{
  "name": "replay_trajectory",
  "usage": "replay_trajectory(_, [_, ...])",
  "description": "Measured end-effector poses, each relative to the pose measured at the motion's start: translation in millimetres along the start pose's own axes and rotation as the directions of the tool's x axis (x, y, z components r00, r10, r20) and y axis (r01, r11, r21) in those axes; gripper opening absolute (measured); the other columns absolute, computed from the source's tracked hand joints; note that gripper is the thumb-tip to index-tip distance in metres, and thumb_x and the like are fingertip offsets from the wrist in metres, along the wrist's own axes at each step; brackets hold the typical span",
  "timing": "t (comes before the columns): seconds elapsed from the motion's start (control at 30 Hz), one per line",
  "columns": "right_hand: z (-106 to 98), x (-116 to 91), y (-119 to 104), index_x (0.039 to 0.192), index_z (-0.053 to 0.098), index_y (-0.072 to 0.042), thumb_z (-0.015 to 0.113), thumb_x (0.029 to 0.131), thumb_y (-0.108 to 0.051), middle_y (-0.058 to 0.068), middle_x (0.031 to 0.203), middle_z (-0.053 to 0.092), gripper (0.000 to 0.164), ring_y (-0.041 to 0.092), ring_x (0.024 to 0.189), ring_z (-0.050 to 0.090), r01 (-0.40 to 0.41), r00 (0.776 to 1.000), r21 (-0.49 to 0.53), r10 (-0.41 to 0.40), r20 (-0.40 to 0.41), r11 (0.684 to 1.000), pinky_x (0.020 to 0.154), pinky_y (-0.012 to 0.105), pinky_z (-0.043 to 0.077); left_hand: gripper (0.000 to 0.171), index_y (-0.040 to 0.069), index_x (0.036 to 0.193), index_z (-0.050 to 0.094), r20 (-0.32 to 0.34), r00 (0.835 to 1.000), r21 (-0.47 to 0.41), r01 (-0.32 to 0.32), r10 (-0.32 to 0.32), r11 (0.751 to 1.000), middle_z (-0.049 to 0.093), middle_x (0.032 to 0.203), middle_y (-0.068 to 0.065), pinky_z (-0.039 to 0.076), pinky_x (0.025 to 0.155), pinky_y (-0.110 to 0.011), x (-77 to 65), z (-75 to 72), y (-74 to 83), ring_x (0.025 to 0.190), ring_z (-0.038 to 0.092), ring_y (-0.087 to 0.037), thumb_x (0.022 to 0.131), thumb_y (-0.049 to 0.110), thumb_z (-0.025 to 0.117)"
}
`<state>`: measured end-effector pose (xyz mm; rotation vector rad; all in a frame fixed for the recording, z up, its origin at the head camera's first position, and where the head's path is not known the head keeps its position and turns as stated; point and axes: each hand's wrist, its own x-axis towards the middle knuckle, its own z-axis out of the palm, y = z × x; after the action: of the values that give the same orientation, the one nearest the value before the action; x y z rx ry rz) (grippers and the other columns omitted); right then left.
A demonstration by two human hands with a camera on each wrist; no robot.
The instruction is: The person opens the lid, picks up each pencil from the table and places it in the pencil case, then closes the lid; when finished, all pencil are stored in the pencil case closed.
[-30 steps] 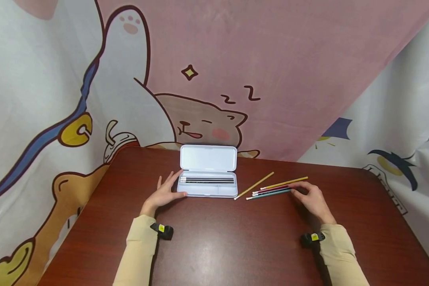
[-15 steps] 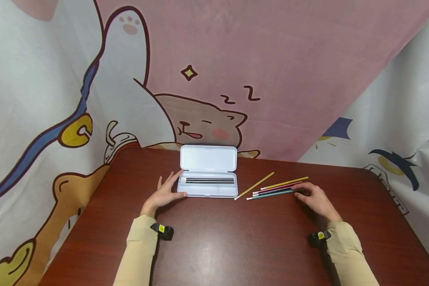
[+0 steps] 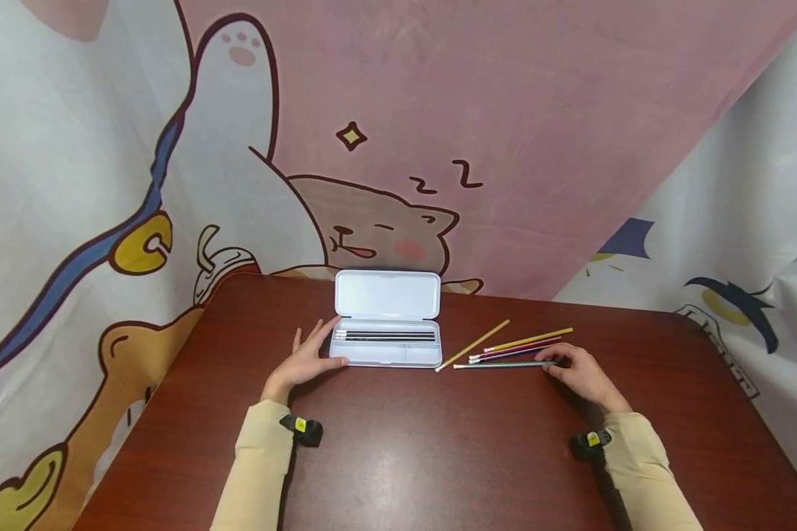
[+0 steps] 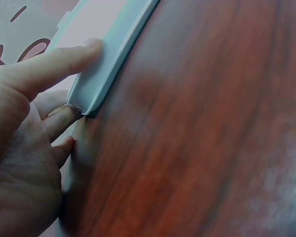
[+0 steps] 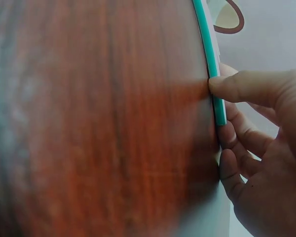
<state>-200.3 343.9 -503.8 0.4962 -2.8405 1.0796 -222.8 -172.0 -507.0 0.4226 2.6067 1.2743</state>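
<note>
The right hand (image 3: 581, 375) pinches the green pencil (image 3: 505, 365) by its end; this one has just swung away from the other pencils (image 3: 531, 340), picked out alone; the left hand (image 3: 302, 363), loosely spread, touches the open case (image 3: 375, 354) left of them.

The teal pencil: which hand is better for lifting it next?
Probably the right hand: its fingers pinch the teal pencil near one end. The left hand is farther away, touching the left end of the open pencil case.
</note>
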Motion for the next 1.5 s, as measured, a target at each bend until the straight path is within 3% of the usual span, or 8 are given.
replay_trajectory(0.17, [0, -1, -4, 0.095, 0.071, -0.008, 0.070, 0.084, 0.003, 0.004, 0.091, 0.062, 0.015, 0.012, 0.072, 0.048, -0.004, 1.000, 0.001, 0.004, 0.003, 1.000, 0.061, 0.024, 0.039, 0.086, 0.008, 0.153, 0.025, 0.001, 1.000, 0.004, 0.003, -0.003, 1.000, 0.026, 0.155, -0.019, -0.018, 0.109, -0.054, 0.4, -2.1, 1.2, 0.145, 0.005, -0.038, 0.085, 0.030, 0.073])
replay_trajectory(0.53, [7, -11, -13, 0.097, 0.069, -0.005, 0.069, 0.086, 0.001, 0.005, 0.088, 0.065, 0.012, 0.010, 0.068, 0.049, -0.009, 1.000, 0.112, 0.010, -0.010, 0.994, 0.057, 0.023, 0.041, 0.086, 0.008, 0.153, 0.026, 0.001, 1.000, 0.015, 0.004, -0.004, 1.000, 0.027, 0.155, -0.017, -0.017, 0.109, -0.054, 0.6, -0.5, -0.6, 0.145, 0.007, -0.037, 0.084, 0.030, 0.073])
replay_trajectory(0.83, [13, -11, -21, 0.100, 0.069, -0.003, 0.068, 0.087, 0.002, 0.008, 0.094, 0.067, 0.014, 0.009, 0.080, 0.055, -0.007, 1.000, 0.178, 0.007, 0.002, 0.984, 0.067, 0.019, 0.042, 0.085, 0.008, 0.152, 0.027, -0.005, 1.000, 0.012, 0.005, -0.005, 1.000, 0.027, 0.155, -0.018, -0.017, 0.109, -0.053, 0.7, 1.0, 0.6, 0.145, 0.007, -0.037, 0.084, 0.030, 0.072])
replay_trajectory(1.1, [25, 0, -32, 0.104, 0.069, -0.002, 0.067, 0.090, -0.002, 0.008, 0.098, 0.068, 0.014, 0.010, 0.089, 0.056, -0.027, 1.000, 0.195, 0.028, -0.003, 0.980, 0.075, 0.019, 0.041, 0.085, 0.008, 0.150, 0.030, -0.061, 0.994, -0.009, -0.093, 0.092, 0.996, 0.031, 0.152, -0.021, -0.017, 0.109, -0.054, -3.6, 2.6, -0.6, 0.143, 0.011, -0.041, 0.083, 0.039, 0.071])
replay_trajectory(1.5, [53, 30, -60, 0.102, 0.067, 0.000, 0.064, 0.091, -0.001, 0.011, 0.098, 0.066, 0.011, 0.021, 0.091, 0.057, -0.050, 0.995, 0.193, 0.065, -0.072, 0.980, 0.080, 0.033, 0.044, 0.084, 0.006, 0.152, 0.027, -0.016, 1.000, 0.026, -0.016, 0.016, 1.000, 0.028, 0.154, -0.018, -0.015, 0.109, -0.056, -0.1, -0.3, 1.3, 0.144, 0.008, -0.039, 0.084, 0.029, 0.072])
